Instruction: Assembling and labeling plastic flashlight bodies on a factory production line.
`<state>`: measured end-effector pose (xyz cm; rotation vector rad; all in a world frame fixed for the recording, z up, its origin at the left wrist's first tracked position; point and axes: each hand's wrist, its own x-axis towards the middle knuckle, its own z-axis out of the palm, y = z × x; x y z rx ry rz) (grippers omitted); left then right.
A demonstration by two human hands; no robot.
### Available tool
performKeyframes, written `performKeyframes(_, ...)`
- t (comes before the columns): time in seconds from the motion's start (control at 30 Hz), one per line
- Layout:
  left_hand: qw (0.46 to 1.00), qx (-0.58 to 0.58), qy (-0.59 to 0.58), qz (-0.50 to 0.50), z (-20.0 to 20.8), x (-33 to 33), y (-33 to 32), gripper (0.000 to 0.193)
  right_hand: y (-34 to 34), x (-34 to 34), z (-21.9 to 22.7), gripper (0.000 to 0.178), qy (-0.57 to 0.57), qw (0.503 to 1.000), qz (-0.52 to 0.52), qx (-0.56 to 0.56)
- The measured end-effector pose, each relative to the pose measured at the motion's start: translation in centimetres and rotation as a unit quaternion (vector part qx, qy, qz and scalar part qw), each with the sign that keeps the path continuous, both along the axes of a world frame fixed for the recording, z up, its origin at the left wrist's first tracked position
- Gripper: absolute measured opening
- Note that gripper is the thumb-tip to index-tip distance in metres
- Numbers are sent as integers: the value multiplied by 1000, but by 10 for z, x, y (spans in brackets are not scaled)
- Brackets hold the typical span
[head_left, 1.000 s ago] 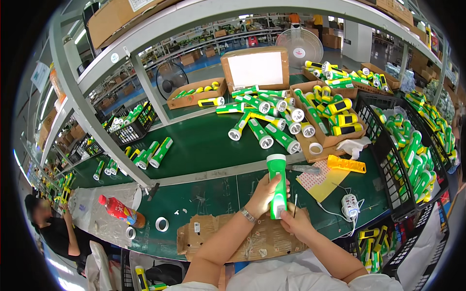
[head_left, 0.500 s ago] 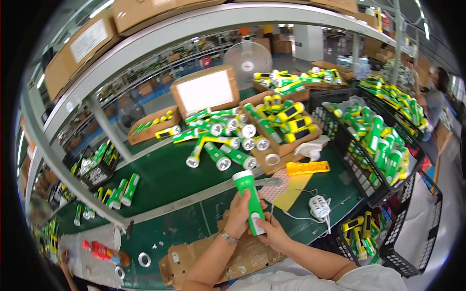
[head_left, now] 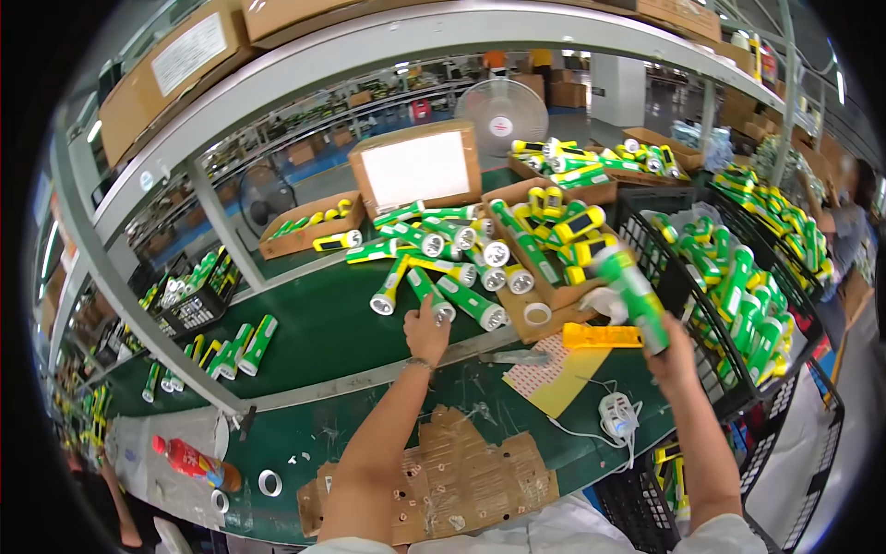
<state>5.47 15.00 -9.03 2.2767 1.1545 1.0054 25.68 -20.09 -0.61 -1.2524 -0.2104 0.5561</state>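
In my right hand point(head_left: 676, 355) is a green and white flashlight point(head_left: 631, 294), blurred by motion and held tilted between the box of flashlights and the black crate. My left hand point(head_left: 426, 334) reaches forward to the pile on the green bench. Its fingers close on the head end of a green flashlight point(head_left: 423, 288) lying there, hiding part of it. Around that hand lie more flashlights, among them a green one point(head_left: 472, 303) to its right and a yellow-green one point(head_left: 389, 286) to its left.
A cardboard box point(head_left: 552, 294) of flashlights stands behind the pile; a black crate point(head_left: 637, 242) of them is at right. Nearer are a yellow plastic part point(head_left: 600, 337), a sticker sheet point(head_left: 544, 369), a white power strip point(head_left: 616, 415), flattened cardboard point(head_left: 475, 475) and a drink bottle point(head_left: 196, 463).
Both hands were together on one flashlight near the bench's front. My right hand has carried it right toward the crate, while my left let go and moved forward onto another in the pile.
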Motion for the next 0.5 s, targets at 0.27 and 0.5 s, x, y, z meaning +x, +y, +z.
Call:
performKeyframes(0.27, 990, 9, 143, 20, -17, 27, 27, 60, -4, 143, 37, 38, 80, 983, -136, 95)
performKeyframes(0.5, 994, 88, -55, 23, 8, 9, -1, 53, -34, 251, 14, 33, -69, 962, -264, -14)
